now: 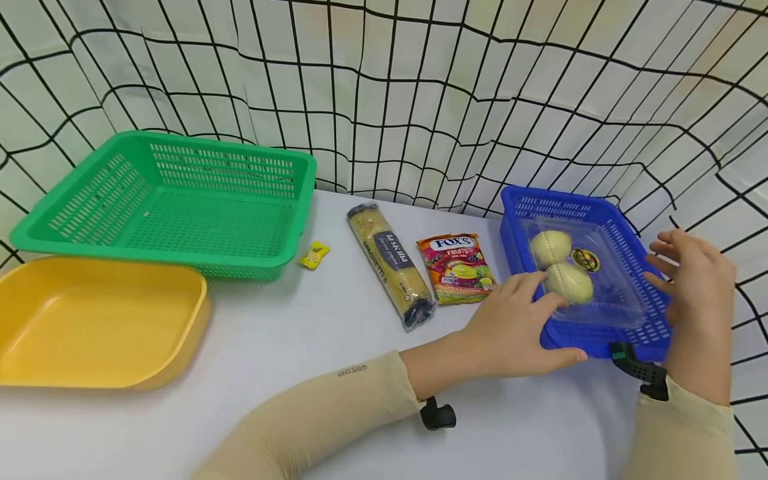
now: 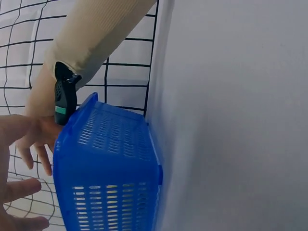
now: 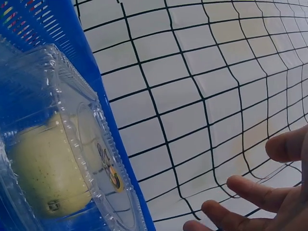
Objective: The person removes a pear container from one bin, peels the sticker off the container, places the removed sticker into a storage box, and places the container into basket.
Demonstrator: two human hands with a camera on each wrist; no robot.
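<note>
A clear plastic clamshell box (image 1: 618,293) with two pale yellow-green round fruits (image 1: 570,283) and a dark round sticker lies inside the blue basket (image 1: 516,200) at the right. My left hand (image 1: 510,327) reaches over the basket's near left side, fingers spread, fingertips close to the box; whether they touch it I cannot tell. On the other side, my right hand (image 1: 696,287) hovers by the basket's right rim, fingers loosely bent and holding nothing. The right wrist view shows a gap between the right fingers (image 3: 260,197) and the box.
Left of the basket lie a Fox's candy bag (image 1: 456,267), a spaghetti pack (image 1: 390,263) and a small yellow wrapped sweet (image 1: 315,255). A green basket (image 1: 288,220) and a yellow tray (image 1: 192,320) stand at the left. Black wire mesh (image 1: 390,100) rises behind the table.
</note>
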